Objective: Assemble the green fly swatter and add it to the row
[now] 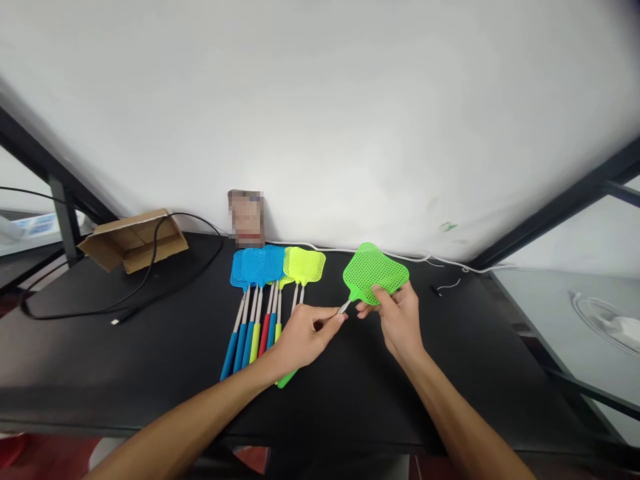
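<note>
I hold a green fly swatter (375, 270) above the black table (150, 347). My right hand (397, 320) pinches the lower edge of its mesh head. My left hand (305, 333) grips its metal shaft, and the green handle end (287, 380) sticks out below my wrist. Just left of my left hand, a row of several fly swatters lies flat, with blue heads (255, 265) and a yellow-green head (305, 265), and blue, yellow and red handles pointing toward me.
An open cardboard box (133, 240) sits at the back left with a black cable (125, 300) trailing across the table. A white cable (430, 257) runs along the wall. A small picture card (246, 217) leans on the wall. A grey surface (575, 320) lies to the right.
</note>
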The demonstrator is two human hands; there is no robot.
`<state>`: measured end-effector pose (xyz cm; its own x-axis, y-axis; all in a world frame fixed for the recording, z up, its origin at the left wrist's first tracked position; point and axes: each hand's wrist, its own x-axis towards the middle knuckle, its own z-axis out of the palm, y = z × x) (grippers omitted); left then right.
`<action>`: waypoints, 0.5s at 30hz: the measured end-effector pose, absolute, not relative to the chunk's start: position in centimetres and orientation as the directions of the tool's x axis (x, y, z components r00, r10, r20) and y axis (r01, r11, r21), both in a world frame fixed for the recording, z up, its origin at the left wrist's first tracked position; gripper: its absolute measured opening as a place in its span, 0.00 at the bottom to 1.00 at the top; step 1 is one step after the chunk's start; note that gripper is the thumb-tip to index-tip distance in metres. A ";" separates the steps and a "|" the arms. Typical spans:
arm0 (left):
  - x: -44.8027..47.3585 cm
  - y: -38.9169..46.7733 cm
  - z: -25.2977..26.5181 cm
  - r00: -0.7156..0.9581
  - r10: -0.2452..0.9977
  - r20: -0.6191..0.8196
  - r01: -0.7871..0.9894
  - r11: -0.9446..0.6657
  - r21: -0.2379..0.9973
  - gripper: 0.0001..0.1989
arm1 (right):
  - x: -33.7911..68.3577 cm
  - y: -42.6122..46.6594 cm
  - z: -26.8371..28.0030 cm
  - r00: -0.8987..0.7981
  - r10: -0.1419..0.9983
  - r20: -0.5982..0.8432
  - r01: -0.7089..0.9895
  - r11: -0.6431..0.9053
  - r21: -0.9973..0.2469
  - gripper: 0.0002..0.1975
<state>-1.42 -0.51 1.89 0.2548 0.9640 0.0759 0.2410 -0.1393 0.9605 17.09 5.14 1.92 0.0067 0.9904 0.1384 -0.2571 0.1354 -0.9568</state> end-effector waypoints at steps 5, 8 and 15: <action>-1.4 -0.5 2.1 0.236 0.963 0.129 0.275 -0.193 0.942 0.24 | 16.9 4.7 2.2 0.006 0.992 0.130 -0.278 0.126 -0.952 0.13; -1.8 -0.1 2.2 0.312 0.950 0.011 0.057 -0.030 0.998 0.22 | 17.0 4.7 2.8 -0.194 0.978 0.077 -0.403 -0.008 -0.915 0.17; -1.8 0.2 1.3 0.493 0.864 -0.097 -0.394 0.321 0.861 0.19 | 16.7 4.9 2.4 -0.529 0.849 -0.022 -0.488 -0.324 -0.811 0.44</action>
<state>-1.83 0.22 1.25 0.4933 0.8645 -0.0966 -0.3936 0.3209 0.8614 16.72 4.89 2.35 -0.5285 0.8486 -0.0216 -0.4875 -0.3243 -0.8107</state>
